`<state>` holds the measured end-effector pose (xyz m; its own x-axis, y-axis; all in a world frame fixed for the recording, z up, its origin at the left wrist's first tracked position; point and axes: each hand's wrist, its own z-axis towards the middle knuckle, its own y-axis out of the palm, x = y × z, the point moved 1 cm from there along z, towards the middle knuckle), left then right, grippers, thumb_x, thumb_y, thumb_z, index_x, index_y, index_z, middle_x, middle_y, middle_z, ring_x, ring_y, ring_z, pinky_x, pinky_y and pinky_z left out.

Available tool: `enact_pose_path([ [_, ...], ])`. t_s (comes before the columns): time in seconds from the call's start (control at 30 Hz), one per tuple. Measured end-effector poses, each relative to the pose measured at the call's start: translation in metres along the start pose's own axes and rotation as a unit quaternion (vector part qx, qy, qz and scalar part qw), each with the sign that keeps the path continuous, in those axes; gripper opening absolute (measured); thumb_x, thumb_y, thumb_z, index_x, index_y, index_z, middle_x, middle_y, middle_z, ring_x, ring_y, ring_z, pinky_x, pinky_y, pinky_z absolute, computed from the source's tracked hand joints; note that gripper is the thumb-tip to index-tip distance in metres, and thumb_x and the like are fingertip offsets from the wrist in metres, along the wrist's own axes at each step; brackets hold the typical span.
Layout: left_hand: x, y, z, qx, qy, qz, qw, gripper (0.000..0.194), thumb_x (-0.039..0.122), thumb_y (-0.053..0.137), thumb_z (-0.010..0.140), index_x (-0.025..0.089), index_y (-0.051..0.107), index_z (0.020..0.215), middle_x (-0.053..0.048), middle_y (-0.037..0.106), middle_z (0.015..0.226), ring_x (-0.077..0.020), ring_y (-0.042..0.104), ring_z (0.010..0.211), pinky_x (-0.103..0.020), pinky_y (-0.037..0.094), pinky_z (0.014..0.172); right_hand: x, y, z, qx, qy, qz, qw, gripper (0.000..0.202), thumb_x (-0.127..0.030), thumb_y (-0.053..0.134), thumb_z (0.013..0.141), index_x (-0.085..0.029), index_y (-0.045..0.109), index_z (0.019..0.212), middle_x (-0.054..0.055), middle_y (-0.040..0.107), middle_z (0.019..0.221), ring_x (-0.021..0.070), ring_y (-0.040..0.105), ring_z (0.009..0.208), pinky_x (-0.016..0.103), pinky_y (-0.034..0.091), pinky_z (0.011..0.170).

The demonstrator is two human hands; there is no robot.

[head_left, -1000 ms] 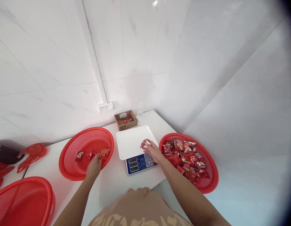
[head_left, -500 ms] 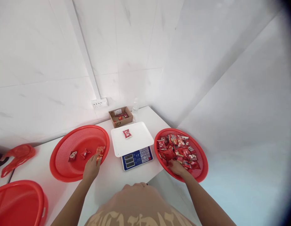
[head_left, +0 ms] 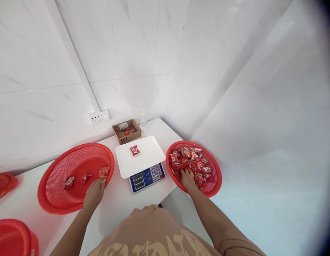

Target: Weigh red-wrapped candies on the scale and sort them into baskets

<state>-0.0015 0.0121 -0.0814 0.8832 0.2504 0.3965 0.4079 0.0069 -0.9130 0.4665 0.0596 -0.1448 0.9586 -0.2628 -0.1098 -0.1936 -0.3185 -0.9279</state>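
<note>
A heap of red snack packets [head_left: 199, 166] is filling much of the right basket [head_left: 215, 172], right of centre in the frame. The right hand [head_left: 188, 179] is resting in among them at the heap's lower left edge, palm down, the fingers lying slightly apart over the wrappers. An orange-red packet [head_left: 104, 172] is lying against the right inner wall of the left basket [head_left: 55, 177], left of centre. The left hand [head_left: 94, 193] is lying over that basket's lower right rim, its fingers bent and touching the packet's lower edge. With fingertips partly hidden, I cannot tell whether either hand is gripping anything.

Farther from the left hand, a small red packet [head_left: 85, 177] and a red-and-white packet [head_left: 69, 182] are lying apart on the same basket's floor.

Between the hands and higher in the frame, a single red packet [head_left: 134, 150] is lying on the scale's white tray [head_left: 143, 163], with neither hand touching it. Below the tray, the scale's blue panel [head_left: 147, 177] is showing its displays and keys. Above it, near the middle of the frame, a cardboard box [head_left: 123, 140] is holding a few more red wrappers, and a clear bottle [head_left: 143, 118] is standing just to its right. Another red basket [head_left: 12, 236] is showing partly at lower left, all on a white table [head_left: 115, 199].
</note>
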Motion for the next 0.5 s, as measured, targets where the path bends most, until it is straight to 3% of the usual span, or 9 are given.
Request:
enact_pose_path([
  [0.23, -0.007, 0.005, 0.002, 0.002, 0.009, -0.005, 1.0, 0.05, 0.041, 0.023, 0.088, 0.014, 0.061, 0.105, -0.012, 0.066, 0.107, -0.0254, 0.059, 0.101, -0.035, 0.044, 0.086, 0.005, 0.003, 0.014, 0.02, -0.006, 0.011, 1.0, 0.04, -0.039, 0.035, 0.089, -0.025, 0.054, 0.122, 0.01, 0.041, 0.135, 0.0284, 0.032, 0.123, 0.042, 0.025, 0.099],
  [0.37, -0.008, 0.006, 0.002, -0.002, 0.005, -0.013, 1.0, 0.05, 0.041, 0.024, 0.088, 0.013, 0.061, 0.107, -0.014, 0.066, 0.107, -0.0263, 0.059, 0.102, -0.036, 0.044, 0.087, 0.002, 0.003, 0.016, -0.015, 0.011, 0.025, 1.0, 0.043, -0.04, 0.04, 0.086, -0.023, 0.052, 0.124, 0.012, 0.038, 0.137, 0.0304, 0.033, 0.124, 0.046, 0.026, 0.099],
  [0.5, -0.009, 0.007, 0.002, -0.011, 0.002, -0.018, 1.0, 0.052, 0.041, 0.024, 0.087, 0.01, 0.058, 0.111, -0.015, 0.064, 0.112, -0.0275, 0.056, 0.107, -0.038, 0.043, 0.09, -0.008, 0.002, 0.018, -0.075, 0.049, 0.067, 0.994, 0.056, -0.044, 0.052, 0.079, -0.021, 0.046, 0.129, 0.015, 0.025, 0.145, 0.0358, 0.03, 0.127, 0.052, 0.026, 0.099],
])
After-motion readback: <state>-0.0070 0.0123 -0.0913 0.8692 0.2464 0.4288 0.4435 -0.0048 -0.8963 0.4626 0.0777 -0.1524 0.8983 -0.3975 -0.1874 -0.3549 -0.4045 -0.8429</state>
